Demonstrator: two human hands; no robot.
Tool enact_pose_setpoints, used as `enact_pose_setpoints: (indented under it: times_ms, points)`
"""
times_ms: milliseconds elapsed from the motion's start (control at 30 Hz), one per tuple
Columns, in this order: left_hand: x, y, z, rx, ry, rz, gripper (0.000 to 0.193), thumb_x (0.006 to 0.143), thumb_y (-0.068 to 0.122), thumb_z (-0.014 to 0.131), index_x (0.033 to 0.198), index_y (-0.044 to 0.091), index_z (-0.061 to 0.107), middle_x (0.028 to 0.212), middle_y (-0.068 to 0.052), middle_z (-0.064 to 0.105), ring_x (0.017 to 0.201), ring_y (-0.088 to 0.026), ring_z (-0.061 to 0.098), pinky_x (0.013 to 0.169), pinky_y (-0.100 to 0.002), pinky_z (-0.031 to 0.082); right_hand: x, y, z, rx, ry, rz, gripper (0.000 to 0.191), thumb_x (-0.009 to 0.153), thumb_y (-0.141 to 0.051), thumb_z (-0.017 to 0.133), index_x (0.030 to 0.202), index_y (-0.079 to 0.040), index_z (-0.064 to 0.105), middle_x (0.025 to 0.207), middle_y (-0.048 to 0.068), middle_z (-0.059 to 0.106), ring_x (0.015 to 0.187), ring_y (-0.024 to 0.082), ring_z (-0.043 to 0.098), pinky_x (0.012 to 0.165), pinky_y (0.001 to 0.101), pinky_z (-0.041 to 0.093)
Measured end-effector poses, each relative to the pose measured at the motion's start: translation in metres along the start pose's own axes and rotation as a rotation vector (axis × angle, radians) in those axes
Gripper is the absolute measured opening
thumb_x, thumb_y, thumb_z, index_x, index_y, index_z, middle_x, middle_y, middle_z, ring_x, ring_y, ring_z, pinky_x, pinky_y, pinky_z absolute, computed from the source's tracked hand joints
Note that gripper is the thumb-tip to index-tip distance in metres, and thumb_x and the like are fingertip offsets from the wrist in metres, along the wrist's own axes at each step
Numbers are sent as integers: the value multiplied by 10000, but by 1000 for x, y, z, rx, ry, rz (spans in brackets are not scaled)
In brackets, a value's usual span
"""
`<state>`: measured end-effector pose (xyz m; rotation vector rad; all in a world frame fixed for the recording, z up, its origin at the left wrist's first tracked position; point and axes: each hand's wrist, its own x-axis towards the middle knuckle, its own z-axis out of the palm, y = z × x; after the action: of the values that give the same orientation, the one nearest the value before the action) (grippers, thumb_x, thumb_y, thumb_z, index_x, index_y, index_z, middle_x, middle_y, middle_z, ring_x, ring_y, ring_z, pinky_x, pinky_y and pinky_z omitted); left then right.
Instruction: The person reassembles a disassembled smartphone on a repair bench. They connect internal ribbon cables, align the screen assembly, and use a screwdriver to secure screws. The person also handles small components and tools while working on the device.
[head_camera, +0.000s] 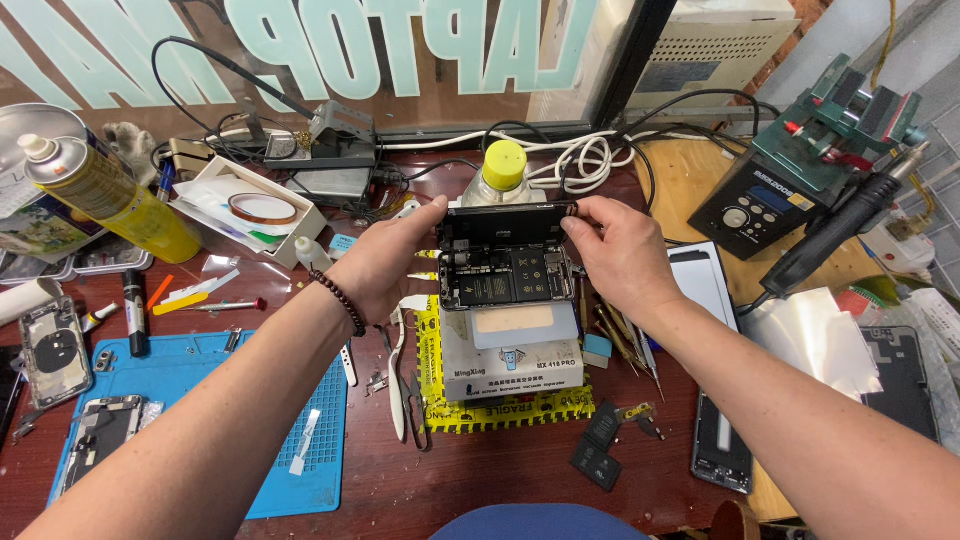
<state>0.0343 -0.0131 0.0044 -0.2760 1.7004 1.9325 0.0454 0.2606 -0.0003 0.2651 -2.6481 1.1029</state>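
**A:** What's in hand, and what's it made of?

**B:** An opened phone (505, 262), flat and rectangular, inner side up: dark metal shields, small black chips, glints of bare board. The upper half is a thin glossy black panel, tilted up towards me. It sits above a pale boxy heating pad (512, 352) with a smooth peach-coloured top, edged in yellow-and-black striped tape.

**A:** Grip?

**B:** My left hand (385, 262) pinches the upper left edge of the phone, thumb on top, fingers pressed together behind. My right hand (620, 250) pinches the upper right corner the same way, fingertips closed on the rim. Both forearms come in from the bottom corners, wrists level, a dark bead bracelet (338, 300) on the left.

**A:** Surroundings?

**B:** The desk (480, 480) is dark reddish wood, scuffed. A blue rubbery mat (190, 400) at left carries another stripped phone frame (95, 435). A yellow spray can (105, 195) lies tilted far left; a plastic bottle with a yellow cap (503, 165) stands just behind the phone. Slim metal picks (625, 345) lie beside the pad on the right. A black hot-air handle (835, 230) rests at upper right.
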Motion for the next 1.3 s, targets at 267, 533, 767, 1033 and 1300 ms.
enact_pose_setpoints:
  times_ms: [267,533,767,1033,1300]
  points:
    - [-1,-1,-1,0,-9,5,483,960,512,536,1207,123,680,1099,-38,690,969,-187,646,837,-378,536,2,-4,2,27,-78,143,193,969,-232,666,1021,-53,719,713,95,704,620,189,644,630,340,510]
    - [1,4,1,-5,-4,-5,498,965,516,532,1216,111,677,1103,-45,691,991,-195,656,838,-381,545,0,3,2,87,-161,190,172,940,-193,661,1008,-38,692,751,70,744,583,156,704,587,318,550]
    - [1,4,2,0,0,-2,475,957,509,537,1210,133,681,1096,-39,689,977,-189,646,829,-377,536,3,3,2,110,-192,223,196,946,-174,637,1098,-64,690,826,53,771,597,154,716,600,313,571]
    - [-5,1,-1,-46,-33,-26,447,944,469,564,1194,117,678,1105,-70,693,975,-194,665,830,-385,560,-3,0,-11,164,-128,-9,389,926,-283,738,1274,-113,702,927,67,742,735,120,732,681,267,570]
    - [-16,-5,-10,-147,-116,-22,393,920,196,642,1303,118,600,1116,-44,698,986,-192,673,880,-402,569,-17,-1,-21,107,-127,-108,249,960,-239,708,1136,-74,769,910,69,774,793,169,725,724,281,559]
